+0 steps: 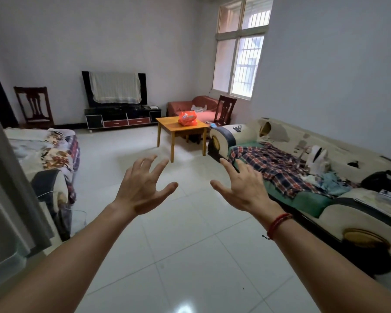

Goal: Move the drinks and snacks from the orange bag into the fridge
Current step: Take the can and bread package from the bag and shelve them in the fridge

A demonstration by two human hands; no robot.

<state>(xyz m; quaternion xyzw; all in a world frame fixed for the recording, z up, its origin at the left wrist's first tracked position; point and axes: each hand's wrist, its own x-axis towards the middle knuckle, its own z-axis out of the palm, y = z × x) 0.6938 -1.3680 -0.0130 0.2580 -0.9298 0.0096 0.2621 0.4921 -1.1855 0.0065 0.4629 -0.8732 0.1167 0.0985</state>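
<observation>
Two bare hands reach forward into a living room, seen from a head-worn camera. The left hand (142,188) and right hand (242,188) are both empty, fingers spread wide and slightly clawed, held in the air over a white tiled floor (190,256). A red cord (278,224) circles the right wrist.

The orange bag (187,118) sits across the room, well apart from the hands, on the tabletop (167,124) of a small wooden table near a window. It looks full and bunched at the top; its contents cannot be made out from here.

A sofa (246,132) strewn with clothes runs along the right wall. A cloth-draped TV (115,89) stands against the far wall. At the left edge is a tall grey panel (7,188), possibly the fridge, though too little shows to be sure.

Judging by this, the task has barely begun: nothing is in hand, the bag appears untouched, and no drinks or snacks show outside it. What is left is everything: cross to the bag, take the items out, and carry them to the fridge.
</observation>
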